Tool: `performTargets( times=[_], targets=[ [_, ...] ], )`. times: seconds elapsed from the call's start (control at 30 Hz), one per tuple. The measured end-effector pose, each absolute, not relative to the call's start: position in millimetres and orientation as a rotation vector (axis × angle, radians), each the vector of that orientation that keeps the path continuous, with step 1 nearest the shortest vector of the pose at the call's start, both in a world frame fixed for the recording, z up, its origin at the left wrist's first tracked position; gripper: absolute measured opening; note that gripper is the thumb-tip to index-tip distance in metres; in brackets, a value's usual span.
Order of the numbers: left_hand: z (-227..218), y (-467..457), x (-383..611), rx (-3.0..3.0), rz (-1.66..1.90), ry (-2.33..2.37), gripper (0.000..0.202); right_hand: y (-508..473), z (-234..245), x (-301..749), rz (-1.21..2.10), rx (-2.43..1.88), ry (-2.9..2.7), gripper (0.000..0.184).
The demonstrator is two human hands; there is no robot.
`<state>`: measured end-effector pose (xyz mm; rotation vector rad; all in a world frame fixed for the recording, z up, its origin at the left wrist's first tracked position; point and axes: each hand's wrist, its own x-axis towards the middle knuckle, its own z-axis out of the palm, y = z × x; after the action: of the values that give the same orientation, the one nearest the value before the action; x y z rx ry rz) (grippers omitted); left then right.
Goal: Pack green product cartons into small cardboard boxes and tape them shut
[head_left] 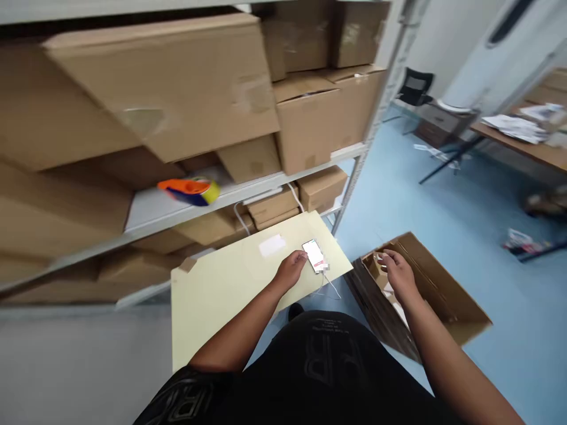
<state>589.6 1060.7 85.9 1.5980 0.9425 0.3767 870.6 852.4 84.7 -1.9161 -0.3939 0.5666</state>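
Observation:
My left hand [290,268] rests on a pale yellow board [221,283] and its fingertips touch the edge of a phone [314,255] with a lit screen and a thin white cable. My right hand [396,268] reaches into an open cardboard box [443,295] on the blue floor; its fingers are curled on something small and pale that I cannot make out. A white label [271,245] lies on the board just left of the phone.
A metal shelving unit [186,209] packed with cardboard boxes [310,118] fills the left and top. An orange and yellow tape roll [190,190] sits on the shelf. At the right stand a desk with papers [518,133] and a black chair [414,88].

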Motion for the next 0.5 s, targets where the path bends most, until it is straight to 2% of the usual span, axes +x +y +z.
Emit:
performTargets(
  times=[0.23, 0.5],
  targets=[
    [81.2, 965.3, 536.8, 1.427, 0.611, 1.317, 0.041, 885.8, 67.5, 880.2, 0.982, -1.797, -0.664, 0.051],
    [103.0, 858.3, 467.1, 1.287, 0.857, 1.621, 0.037, 920.0, 71.9, 821.7, 1.186, -1.747, -0.969, 0.043]
  ],
)
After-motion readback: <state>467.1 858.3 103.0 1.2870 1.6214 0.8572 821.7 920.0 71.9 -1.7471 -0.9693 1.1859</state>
